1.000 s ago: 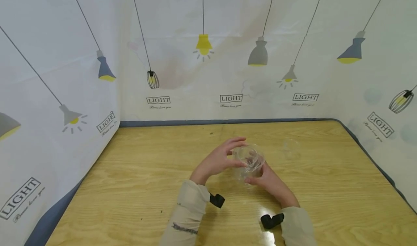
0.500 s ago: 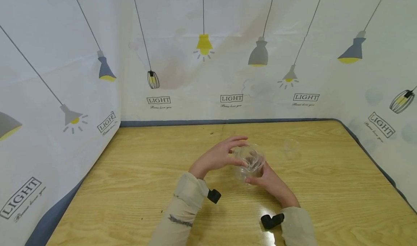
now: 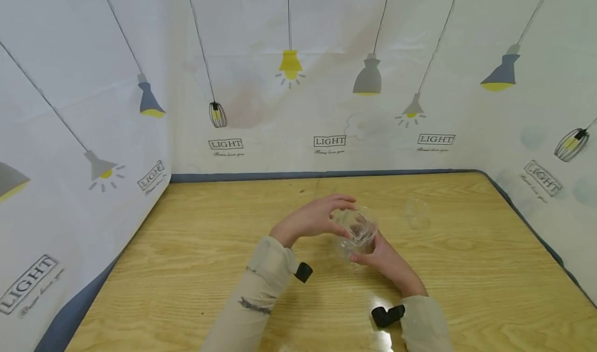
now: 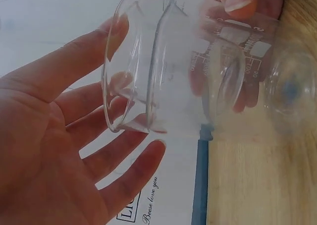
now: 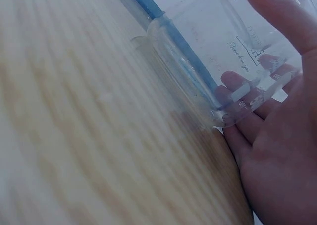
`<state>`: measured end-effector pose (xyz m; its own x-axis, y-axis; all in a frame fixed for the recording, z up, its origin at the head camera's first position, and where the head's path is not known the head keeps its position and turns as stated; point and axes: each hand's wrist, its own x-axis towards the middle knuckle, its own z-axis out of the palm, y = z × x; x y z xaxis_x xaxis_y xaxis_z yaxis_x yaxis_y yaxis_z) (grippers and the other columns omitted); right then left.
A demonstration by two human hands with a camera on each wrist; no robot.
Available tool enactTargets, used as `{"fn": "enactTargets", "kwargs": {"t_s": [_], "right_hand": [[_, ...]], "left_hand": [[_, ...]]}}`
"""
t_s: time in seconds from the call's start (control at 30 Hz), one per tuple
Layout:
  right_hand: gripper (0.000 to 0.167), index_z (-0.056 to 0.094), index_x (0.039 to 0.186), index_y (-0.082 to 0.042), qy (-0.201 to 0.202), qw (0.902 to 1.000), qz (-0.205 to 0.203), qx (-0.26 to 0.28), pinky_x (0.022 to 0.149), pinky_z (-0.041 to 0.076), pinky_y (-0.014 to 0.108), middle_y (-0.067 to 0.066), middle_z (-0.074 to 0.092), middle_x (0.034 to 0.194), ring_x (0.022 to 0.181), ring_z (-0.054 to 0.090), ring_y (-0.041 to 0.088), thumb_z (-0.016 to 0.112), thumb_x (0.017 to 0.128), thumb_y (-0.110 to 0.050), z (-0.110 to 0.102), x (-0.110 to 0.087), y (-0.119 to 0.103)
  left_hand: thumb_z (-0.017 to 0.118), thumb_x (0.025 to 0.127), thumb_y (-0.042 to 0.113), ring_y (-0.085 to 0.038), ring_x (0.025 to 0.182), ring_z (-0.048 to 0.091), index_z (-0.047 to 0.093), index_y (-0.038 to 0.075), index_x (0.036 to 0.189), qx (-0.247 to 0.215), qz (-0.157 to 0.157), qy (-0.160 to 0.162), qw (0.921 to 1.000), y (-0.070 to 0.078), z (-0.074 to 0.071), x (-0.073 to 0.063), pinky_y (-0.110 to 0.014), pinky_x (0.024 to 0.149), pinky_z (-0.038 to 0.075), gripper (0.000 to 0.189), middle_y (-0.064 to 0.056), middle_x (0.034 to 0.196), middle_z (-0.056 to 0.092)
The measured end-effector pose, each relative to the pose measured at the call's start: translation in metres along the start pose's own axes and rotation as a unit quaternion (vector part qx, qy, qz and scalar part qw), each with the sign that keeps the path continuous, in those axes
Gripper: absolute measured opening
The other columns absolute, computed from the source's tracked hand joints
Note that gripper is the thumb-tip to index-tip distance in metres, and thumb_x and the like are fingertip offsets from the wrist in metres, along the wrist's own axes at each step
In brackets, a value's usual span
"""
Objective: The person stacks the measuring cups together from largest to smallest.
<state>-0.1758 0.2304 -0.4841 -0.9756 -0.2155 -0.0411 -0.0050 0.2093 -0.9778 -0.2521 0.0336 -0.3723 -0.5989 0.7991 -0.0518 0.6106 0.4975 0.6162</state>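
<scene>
Two clear glass beakers are together between my hands, one partly inside the other. My left hand (image 3: 314, 218) holds the smaller beaker (image 4: 121, 71) near its rim, thumb on one side and fingers on the other. My right hand (image 3: 389, 261) grips the larger beaker (image 3: 347, 249) round its side; white measuring marks show on the glass in the left wrist view. The smaller beaker's base sits within the larger one's walls. In the right wrist view the larger beaker's base (image 5: 185, 71) is close to the tabletop; whether it touches cannot be told.
A third clear glass vessel (image 3: 416, 213) stands on the wooden table (image 3: 210, 269), right of and beyond my hands. White cloth walls (image 3: 261, 98) printed with lamps enclose the table at the back and both sides. Black wrist cameras sit at both cuffs.
My left wrist and forearm have swung left and slightly away, and the smaller beaker's rim has shifted a little with that hand. My right hand stays almost still on the larger beaker.
</scene>
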Motion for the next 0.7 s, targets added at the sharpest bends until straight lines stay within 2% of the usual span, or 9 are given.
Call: {"fn": "enactTargets", "kwargs": {"t_s": [0.17, 0.33, 0.7], "right_hand": [[0.088, 0.017, 0.137, -0.042, 0.001, 1.0000, 0.003, 0.003, 0.101, 0.020, 0.050, 0.000, 0.023, 0.143, 0.127, 0.025, 0.022, 0.073, 0.074, -0.020, 0.000, 0.001, -0.001], [0.087, 0.019, 0.137, -0.042, 0.004, 0.9999, 0.013, 0.008, 0.101, 0.018, 0.050, -0.001, 0.023, 0.142, 0.127, 0.025, 0.020, 0.074, 0.074, -0.020, -0.001, 0.001, -0.001], [0.086, 0.019, 0.136, -0.044, 0.005, 0.9997, 0.022, 0.003, 0.102, 0.016, 0.051, -0.001, 0.022, 0.142, 0.127, 0.023, 0.020, 0.074, 0.073, -0.024, 0.000, 0.000, -0.001]], "left_hand": [[0.069, 0.073, 0.045, -0.009, 0.128, 0.026, 0.049, 0.020, 0.127, 0.052, 0.000, -0.013, 0.9986, 0.005, -0.005, 0.004, -0.033, 0.103, 0.025, 0.062, 0.012, 0.139, 0.032], [0.069, 0.073, 0.045, -0.009, 0.127, 0.028, 0.050, 0.017, 0.126, 0.102, 0.004, -0.032, 0.9942, 0.011, -0.009, 0.008, -0.029, 0.103, 0.025, 0.062, 0.009, 0.138, 0.035], [0.070, 0.074, 0.042, -0.012, 0.125, 0.033, 0.052, 0.017, 0.124, 0.190, -0.011, -0.063, 0.9797, 0.025, -0.014, 0.012, -0.028, 0.101, 0.028, 0.059, 0.006, 0.136, 0.038]]}}
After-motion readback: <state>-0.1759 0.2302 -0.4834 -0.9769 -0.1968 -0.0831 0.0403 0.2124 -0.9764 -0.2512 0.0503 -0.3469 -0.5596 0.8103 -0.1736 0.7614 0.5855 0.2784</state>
